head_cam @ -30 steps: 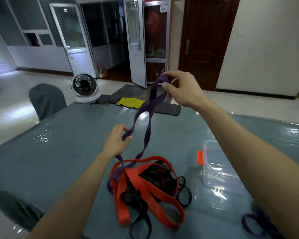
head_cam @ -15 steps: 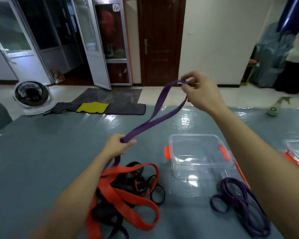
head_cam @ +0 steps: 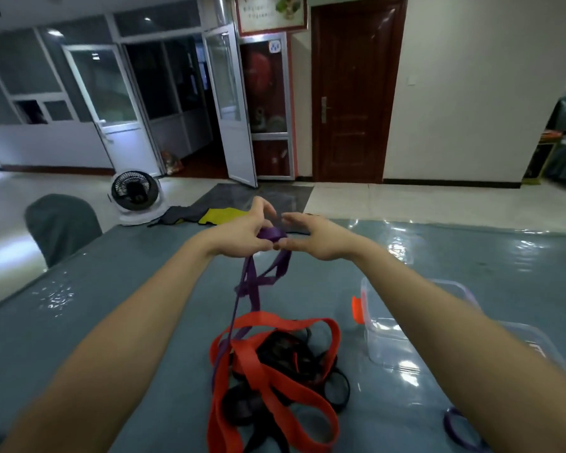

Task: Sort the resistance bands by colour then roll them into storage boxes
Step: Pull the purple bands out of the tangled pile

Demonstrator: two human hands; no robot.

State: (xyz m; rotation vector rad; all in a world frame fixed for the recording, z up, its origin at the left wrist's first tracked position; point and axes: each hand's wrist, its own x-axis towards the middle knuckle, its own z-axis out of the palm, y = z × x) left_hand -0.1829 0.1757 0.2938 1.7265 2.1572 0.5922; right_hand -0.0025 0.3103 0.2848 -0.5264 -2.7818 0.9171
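Since half a second ago the raised right hand has come down to meet the left hand above the far middle of the worktop. The purple band, then stretched between them, now starts as a small roll. My left hand grips that roll, fingers curled round it. My right hand is nearly straight-fingered, its tips touching the roll without closing on it. The band's tail hangs into the heap of red bands and black bands toward the near edge, beside the clear storage box. Risk, as I judge it: the tail appears to run under a red loop, so further rolling could snag and drag the heap. A slackened grip would let the elastic roll spring open.
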